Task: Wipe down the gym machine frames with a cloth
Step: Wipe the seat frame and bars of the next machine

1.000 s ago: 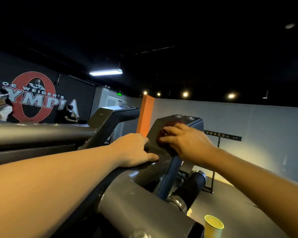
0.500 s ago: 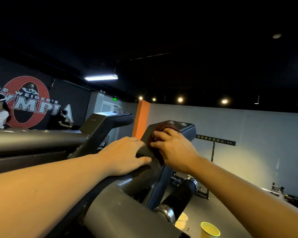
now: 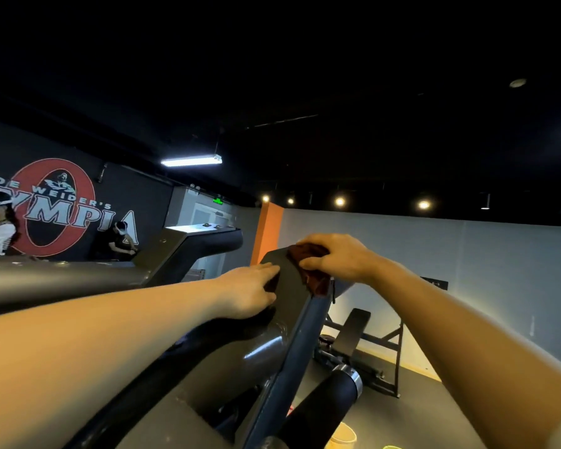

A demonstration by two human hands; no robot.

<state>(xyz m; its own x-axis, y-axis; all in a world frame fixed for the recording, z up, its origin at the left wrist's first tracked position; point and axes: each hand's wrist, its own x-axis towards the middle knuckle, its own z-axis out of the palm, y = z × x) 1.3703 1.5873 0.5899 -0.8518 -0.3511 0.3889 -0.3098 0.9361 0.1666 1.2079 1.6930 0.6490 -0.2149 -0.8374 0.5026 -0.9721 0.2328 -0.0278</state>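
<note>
A dark grey gym machine frame [image 3: 285, 306] rises in front of me, ending in a flat angled plate at its top. My right hand [image 3: 334, 257] grips a dark red cloth [image 3: 314, 273] and presses it over the plate's top right edge; part of the cloth hangs down the side. My left hand [image 3: 250, 291] lies flat on the left side of the same frame, fingers straight, just left of the plate.
A second grey frame arm [image 3: 188, 244] stands behind to the left. A black padded roller [image 3: 324, 403] and a bench [image 3: 353, 332] sit below right. Paper cups [image 3: 344, 437] stand on the floor. Two people are at the far left wall.
My right hand has slid the cloth up and right, onto the top edge of the plate. The left hand has stayed on the frame. My view has tilted upward.
</note>
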